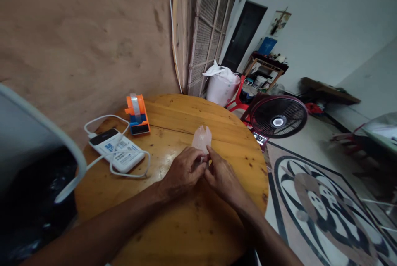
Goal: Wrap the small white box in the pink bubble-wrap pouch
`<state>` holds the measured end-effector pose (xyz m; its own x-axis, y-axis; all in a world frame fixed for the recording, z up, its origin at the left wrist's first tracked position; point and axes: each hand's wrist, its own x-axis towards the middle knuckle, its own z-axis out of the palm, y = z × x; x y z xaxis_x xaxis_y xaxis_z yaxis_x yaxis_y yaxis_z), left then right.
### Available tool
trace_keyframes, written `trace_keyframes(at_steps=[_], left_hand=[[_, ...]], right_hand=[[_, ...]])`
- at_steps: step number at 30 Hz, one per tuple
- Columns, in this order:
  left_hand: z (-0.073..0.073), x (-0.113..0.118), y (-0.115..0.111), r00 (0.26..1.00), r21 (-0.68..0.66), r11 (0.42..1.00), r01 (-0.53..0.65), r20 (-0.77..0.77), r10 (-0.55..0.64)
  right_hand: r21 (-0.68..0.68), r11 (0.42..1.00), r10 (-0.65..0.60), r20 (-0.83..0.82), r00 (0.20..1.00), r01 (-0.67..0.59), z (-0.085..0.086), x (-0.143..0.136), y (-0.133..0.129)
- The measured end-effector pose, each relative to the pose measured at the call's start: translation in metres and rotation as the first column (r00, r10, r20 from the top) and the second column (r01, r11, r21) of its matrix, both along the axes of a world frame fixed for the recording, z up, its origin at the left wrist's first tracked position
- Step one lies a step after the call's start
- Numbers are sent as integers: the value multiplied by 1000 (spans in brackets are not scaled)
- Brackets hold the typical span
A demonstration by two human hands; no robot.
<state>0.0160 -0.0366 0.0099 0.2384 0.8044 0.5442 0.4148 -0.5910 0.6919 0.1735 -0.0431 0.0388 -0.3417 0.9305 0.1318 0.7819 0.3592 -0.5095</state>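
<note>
A small translucent pinkish plastic piece [202,137], perhaps a bag, projects beyond my fingertips over the round wooden table [173,111]. My left hand [182,171] has its thumb and fingers pinched together at the piece's near end. My right hand [221,175] meets it from the right, its fingers closed on the same end, with the index fingertip against the plastic. The fingertips of both hands nearly touch, and the part of the plastic between them is hidden.
An orange and blue tape dispenser [138,115] stands at the table's back left. Nearer lies a white power bank [124,154] with a looped white cable. A fan [277,117] stands beyond the table's right edge.
</note>
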Motion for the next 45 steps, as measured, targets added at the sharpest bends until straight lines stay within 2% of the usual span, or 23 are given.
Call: trace_keyframes(at_steps=[7, 11, 13, 16, 18, 21, 25, 27, 30, 33, 38, 45], left_hand=[[2, 8, 5, 996, -102, 994, -50, 62, 57], [0, 10, 6, 999, -67, 997, -38, 16, 39], [-3, 10, 7, 999, -33, 999, -42, -17, 41], [-7, 9, 8, 996, 26, 997, -68, -59, 69], [-9, 9, 8, 993, 39, 996, -86, -76, 89], [-12, 9, 10, 995, 15, 997, -70, -73, 71], [-12, 9, 13, 999, -30, 999, -25, -49, 24], [-11, 8, 13, 999, -51, 999, -13, -49, 11], [-9, 8, 14, 999, -83, 997, -2, -50, -2], [-8, 6, 15, 998, -124, 992, 14, -53, -21], [-10, 4, 18, 995, -193, 980, 51, -73, -66], [-12, 4, 22, 992, -178, 980, 87, -75, -102]], right_hand=[[-33, 999, 23, 36, 999, -22, -1, 5, -3], [-47, 999, 15, 44, 999, -13, -2, 4, -4], [-80, 996, 45, -11, 999, -45, 1, 9, -5], [-203, 968, 99, -224, 970, -146, 6, 23, 3], [-256, 949, 83, -365, 927, -185, 7, 34, 17], [-201, 974, 3, -463, 887, -108, 3, 45, 52], [-108, 994, -18, -417, 909, -29, -6, 47, 108], [-166, 984, -9, -420, 907, -68, -12, 44, 130], [-269, 946, 26, -495, 869, -182, -20, 40, 147], [-202, 946, 100, -563, 820, -254, -25, 41, 149], [-102, 962, 140, -614, 776, -254, -23, 50, 145], [-99, 959, 169, -558, 813, -267, -20, 55, 142]])
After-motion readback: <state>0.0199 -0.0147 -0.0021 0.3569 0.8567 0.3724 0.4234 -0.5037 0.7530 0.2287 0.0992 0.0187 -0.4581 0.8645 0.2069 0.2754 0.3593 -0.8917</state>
